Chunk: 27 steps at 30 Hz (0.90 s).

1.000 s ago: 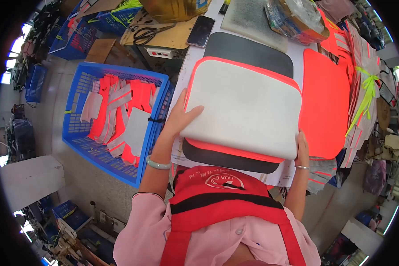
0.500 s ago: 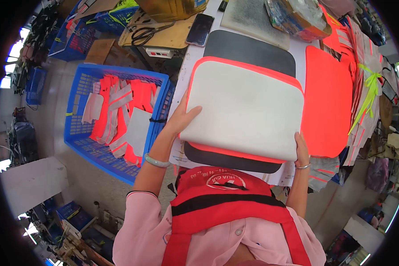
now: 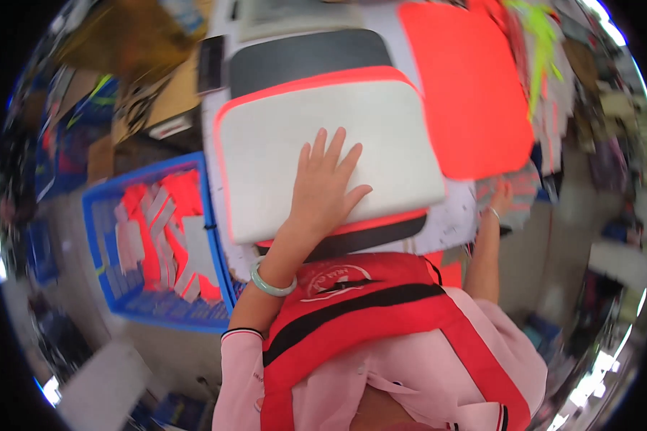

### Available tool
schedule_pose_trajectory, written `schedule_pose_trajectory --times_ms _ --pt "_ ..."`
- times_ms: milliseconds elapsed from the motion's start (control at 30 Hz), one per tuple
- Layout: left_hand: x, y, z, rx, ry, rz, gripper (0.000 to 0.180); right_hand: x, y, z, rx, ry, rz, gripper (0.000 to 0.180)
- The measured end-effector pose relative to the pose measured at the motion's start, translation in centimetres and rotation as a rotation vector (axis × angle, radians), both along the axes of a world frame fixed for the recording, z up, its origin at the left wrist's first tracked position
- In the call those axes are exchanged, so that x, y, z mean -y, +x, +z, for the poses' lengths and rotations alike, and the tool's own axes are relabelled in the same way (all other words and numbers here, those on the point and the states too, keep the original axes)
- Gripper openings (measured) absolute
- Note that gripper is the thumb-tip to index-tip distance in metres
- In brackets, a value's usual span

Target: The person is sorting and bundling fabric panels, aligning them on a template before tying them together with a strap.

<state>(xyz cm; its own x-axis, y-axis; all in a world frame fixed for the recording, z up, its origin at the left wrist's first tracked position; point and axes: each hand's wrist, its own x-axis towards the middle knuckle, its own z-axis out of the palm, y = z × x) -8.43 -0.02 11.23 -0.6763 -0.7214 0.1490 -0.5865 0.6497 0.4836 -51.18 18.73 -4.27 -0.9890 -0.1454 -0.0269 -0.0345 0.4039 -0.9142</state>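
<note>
Flat on a pale grey rounded sheet (image 3: 262,154) lies my left hand (image 3: 323,188), fingers spread and palm down. Beneath that sheet show orange-red edges (image 3: 316,77) and a dark grey rounded board (image 3: 309,54), which sticks out at the far and near sides. Out at the table's right edge, my right hand (image 3: 502,197) is at a stack of grey fabric pieces with orange stripes (image 3: 521,190). Blur hides whether its fingers grip a piece. A bright orange-red rounded sheet (image 3: 474,90) lies to the right of the pale one.
A blue plastic basket (image 3: 97,248) with orange and grey fabric pieces stands left of the white table (image 3: 453,215). A phone (image 3: 210,65) rests at the table's far left, beside a wooden surface with scissors (image 3: 138,111). Bundled grey fabric with a yellow-green tie (image 3: 543,47) is at far right.
My left hand has moved from the pale sheet's left edge onto its middle. My right hand has let go of the right edge and reached right to the striped fabric. The view has turned rightward.
</note>
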Motion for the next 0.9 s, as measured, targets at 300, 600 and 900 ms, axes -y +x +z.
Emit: schedule_pose_trajectory --times_ms 300,600,900 --pt "-1.1 -4.5 -4.1 -0.021 0.021 -0.167 0.051 3.1 -2.1 0.0 0.732 -0.741 -0.121 0.055" --pt "-1.1 -4.2 -4.2 -0.023 0.04 -0.141 0.05 3.2 -2.8 3.1 0.772 -0.705 0.23 0.044" --pt "-1.1 -4.1 -4.4 0.0 0.006 -0.133 0.051 1.4 -3.8 2.0 0.74 -0.409 0.427 0.036"
